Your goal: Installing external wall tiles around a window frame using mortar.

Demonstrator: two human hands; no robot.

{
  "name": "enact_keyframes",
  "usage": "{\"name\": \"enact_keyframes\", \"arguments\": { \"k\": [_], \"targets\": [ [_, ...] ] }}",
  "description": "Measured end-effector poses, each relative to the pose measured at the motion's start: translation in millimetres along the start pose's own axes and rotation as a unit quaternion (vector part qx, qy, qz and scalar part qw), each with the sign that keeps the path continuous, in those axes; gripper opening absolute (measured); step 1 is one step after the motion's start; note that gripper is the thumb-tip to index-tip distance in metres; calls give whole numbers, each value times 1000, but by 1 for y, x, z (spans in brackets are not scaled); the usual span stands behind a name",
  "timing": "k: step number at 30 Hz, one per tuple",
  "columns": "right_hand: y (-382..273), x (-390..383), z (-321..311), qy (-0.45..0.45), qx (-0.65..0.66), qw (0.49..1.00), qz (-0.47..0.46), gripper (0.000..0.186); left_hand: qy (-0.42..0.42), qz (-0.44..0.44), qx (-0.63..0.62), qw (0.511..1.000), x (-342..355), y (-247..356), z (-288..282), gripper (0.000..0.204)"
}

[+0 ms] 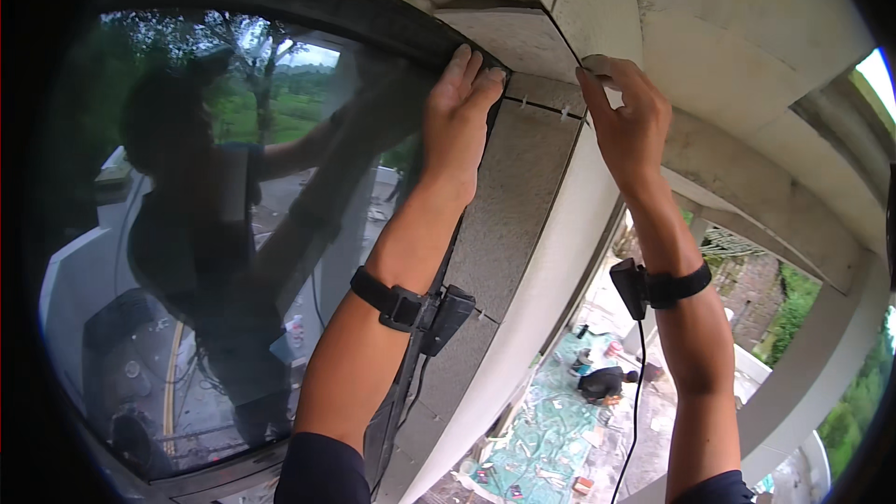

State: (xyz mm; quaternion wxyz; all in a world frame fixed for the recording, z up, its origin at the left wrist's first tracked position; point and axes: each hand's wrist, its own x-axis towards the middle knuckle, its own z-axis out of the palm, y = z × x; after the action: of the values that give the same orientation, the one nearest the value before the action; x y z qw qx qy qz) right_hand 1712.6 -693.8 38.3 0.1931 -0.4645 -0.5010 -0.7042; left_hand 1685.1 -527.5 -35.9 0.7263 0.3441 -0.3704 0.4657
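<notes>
A grey tile (518, 37) sits overhead at the upper corner of the window opening, its front edge slanting down to the right. My left hand (459, 107) is raised to its left end, fingers stretched up against the dark window frame (373, 26) and the tile's edge. At the tile's right corner, my right hand (630, 117) has its thumb and fingers bent together on the edge. Just below, grey wall tiles (511, 196) run down beside the frame, with small white tile spacers (565, 113) in the joint. Both forearms wear black straps with small devices and cables.
Dark window glass (224, 224) on the left reflects a person and greenery. A white column edge (523, 317) runs down the middle. Far below, a person (605, 385) crouches by a green sheet (546, 420) strewn with items. Concrete beams (765, 168) cross the right side.
</notes>
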Motion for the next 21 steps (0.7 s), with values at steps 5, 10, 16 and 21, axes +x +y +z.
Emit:
{"name": "enact_keyframes", "arguments": {
  "k": [5, 10, 16, 21],
  "targets": [
    [-8, 5, 8, 17, -18, 1000, -8, 9, -19, -8, -1, 1000, 4, 0, -3, 70],
    [-11, 5, 10, 18, -30, 999, -12, 8, -25, -5, -8, 1000, 6, -2, -9, 70],
    [-15, 5, 8, 15, -47, 999, -3, 9, -28, -14, -13, 999, 9, 0, -9, 68],
    [-16, 4, 10, 12, -32, 999, -2, 10, -30, -12, -24, 999, 11, 0, -11, 67]
  ]
}}
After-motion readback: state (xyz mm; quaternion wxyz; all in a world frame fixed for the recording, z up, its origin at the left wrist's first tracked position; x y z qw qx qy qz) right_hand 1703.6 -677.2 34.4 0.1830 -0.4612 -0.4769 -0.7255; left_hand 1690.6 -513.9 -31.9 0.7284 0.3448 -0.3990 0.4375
